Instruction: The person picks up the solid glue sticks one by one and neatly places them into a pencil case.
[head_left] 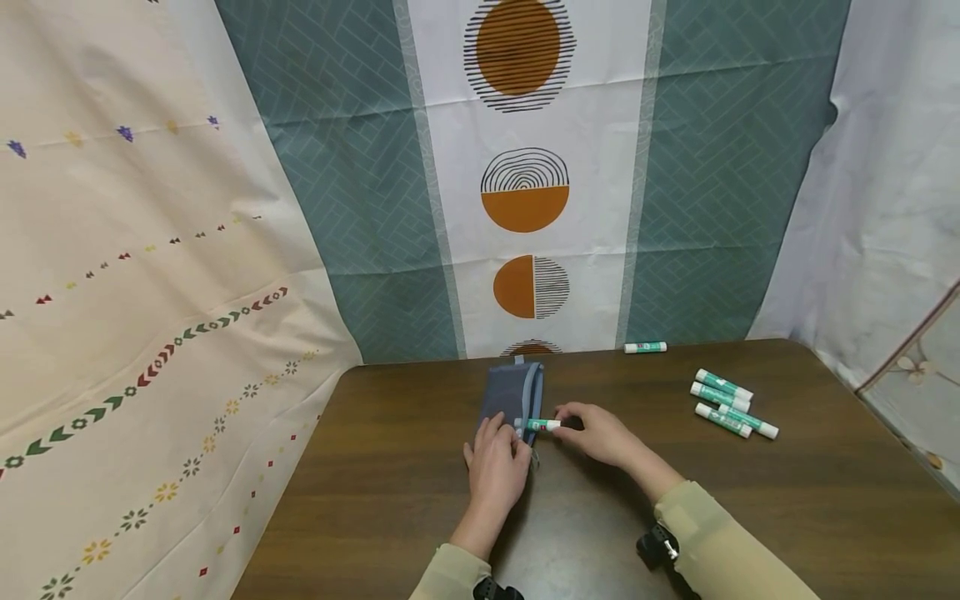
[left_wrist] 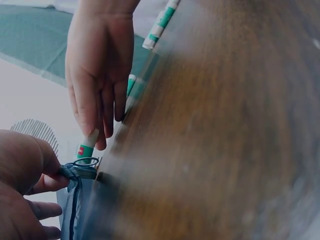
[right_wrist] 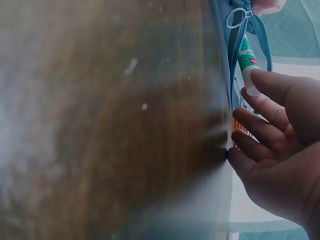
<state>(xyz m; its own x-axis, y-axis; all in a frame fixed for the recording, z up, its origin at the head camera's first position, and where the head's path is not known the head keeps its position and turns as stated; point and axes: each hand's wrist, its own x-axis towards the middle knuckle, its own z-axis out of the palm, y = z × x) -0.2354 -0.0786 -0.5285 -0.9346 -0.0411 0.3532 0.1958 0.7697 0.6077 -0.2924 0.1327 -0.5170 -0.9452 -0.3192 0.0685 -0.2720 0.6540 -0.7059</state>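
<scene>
A blue-grey zipper pouch (head_left: 504,390) lies on the table, its zipped side turned right and parted. My left hand (head_left: 497,468) holds the pouch's near end; in the left wrist view its thumb and finger pinch the fabric beside the zipper's ring pull (left_wrist: 87,161). Between thumb and forefinger, my right hand (head_left: 602,437) pinches the white end of a green-and-white glue stick (head_left: 543,425). The right wrist view shows the far end of this glue stick (right_wrist: 247,61) inside the pouch opening, partly hidden by the fabric.
Several similar glue sticks (head_left: 722,419) lie in a loose group on the right of the brown table (head_left: 375,500). Another glue stick (head_left: 645,347) is at the back edge. Patterned cloth (head_left: 360,167) hangs behind, and pale cloths hang at both sides.
</scene>
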